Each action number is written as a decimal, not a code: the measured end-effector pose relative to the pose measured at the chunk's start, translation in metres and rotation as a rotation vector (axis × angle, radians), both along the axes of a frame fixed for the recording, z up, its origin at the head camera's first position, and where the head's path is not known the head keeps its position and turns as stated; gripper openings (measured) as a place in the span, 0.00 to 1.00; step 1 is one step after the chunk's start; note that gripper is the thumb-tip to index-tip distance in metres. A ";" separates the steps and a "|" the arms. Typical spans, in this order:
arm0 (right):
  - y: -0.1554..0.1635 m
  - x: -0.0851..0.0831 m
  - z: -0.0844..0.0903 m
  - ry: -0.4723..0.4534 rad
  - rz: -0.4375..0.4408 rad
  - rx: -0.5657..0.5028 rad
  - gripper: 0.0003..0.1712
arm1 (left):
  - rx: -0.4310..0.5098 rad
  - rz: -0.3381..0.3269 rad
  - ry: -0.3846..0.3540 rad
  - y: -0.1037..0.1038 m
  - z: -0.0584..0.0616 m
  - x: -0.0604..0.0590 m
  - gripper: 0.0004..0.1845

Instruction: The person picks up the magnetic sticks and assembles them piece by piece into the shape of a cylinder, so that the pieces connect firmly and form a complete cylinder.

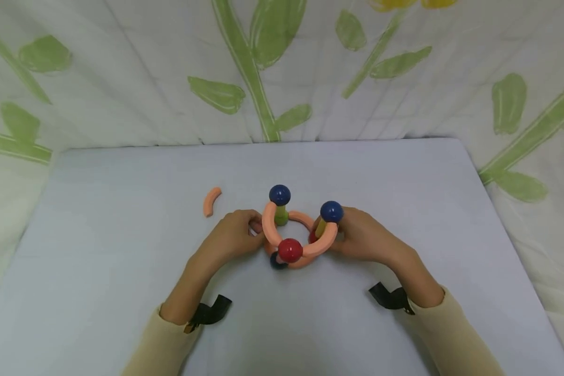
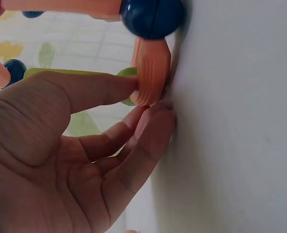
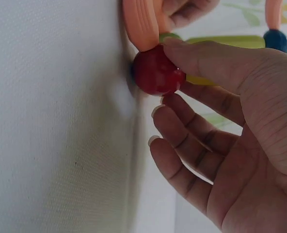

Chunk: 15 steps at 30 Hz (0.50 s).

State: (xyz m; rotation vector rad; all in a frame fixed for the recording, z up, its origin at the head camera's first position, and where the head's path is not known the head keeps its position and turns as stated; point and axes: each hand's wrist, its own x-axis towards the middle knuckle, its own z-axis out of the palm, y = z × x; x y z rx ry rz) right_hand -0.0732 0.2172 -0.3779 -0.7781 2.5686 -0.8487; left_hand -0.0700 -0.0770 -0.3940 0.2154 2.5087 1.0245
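A built frame of balls and rods stands on the table between both hands. Its upper part has a red ball [image 1: 290, 250] joined by curved orange rods to two blue balls [image 1: 279, 195]. Straight rods, one yellow [image 1: 320, 228], link these down to a lower ring with a green ball [image 1: 281, 218] and a dark blue ball [image 1: 278, 261]. At the ring's left side, my left hand [image 1: 235, 232] pinches a curved orange rod [image 2: 153, 73] between thumb and fingers. On the right, my right hand [image 1: 366, 237] grips the ring's lower red ball [image 3: 158, 70], thumb on top.
One loose curved orange rod [image 1: 211, 201] lies on the table beyond my left hand. The pale table [image 1: 122, 235] ends at the back against a white curtain [image 1: 160, 73] with green leaf prints. Dark straps [image 1: 211, 312] stick out from both wrists.
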 end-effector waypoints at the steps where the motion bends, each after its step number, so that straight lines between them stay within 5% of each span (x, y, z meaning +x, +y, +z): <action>1: 0.000 0.000 0.001 -0.001 0.001 -0.002 0.14 | -0.004 0.002 -0.001 -0.001 0.000 0.002 0.11; 15: -0.003 -0.005 -0.003 -0.006 -0.030 -0.057 0.12 | -0.030 -0.078 -0.055 -0.003 0.011 0.022 0.10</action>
